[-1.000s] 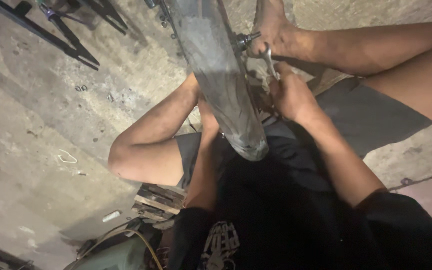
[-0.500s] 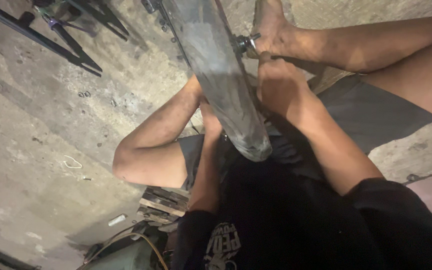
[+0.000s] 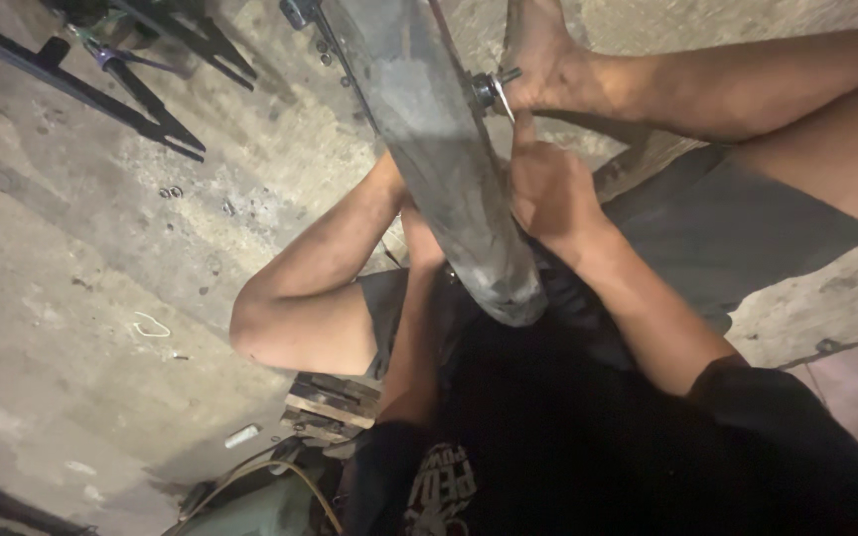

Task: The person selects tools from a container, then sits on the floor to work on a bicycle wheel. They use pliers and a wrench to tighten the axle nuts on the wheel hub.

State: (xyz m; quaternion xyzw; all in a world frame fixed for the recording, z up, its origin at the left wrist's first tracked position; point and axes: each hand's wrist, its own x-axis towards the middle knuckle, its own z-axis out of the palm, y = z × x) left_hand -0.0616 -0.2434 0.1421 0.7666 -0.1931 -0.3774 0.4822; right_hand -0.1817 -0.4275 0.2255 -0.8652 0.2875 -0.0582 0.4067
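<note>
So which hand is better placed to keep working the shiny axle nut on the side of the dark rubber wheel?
Probably the right hand: it sits on the same side as the shiny axle nut, just below it, at the slim metal tool. The left hand is hidden behind the dark rubber wheel.

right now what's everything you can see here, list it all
bicycle wheel with tyre: one, grey-black, upright between the person's knees, centre of view
axle nut and bolt: one set, silver, on the wheel's right side, above the right hand
metal stand legs: several, black, on the floor at upper left
small washers or nuts: a few, dark, loose on the floor at left
wooden block: one, brown, under the left knee
concrete floor: grey, stained
right foot: bare, next to the axle
left hand: hidden behind the tyre, only the forearm shows
right hand: at the wheel's right side, just below the axle; grip cannot be told
</note>
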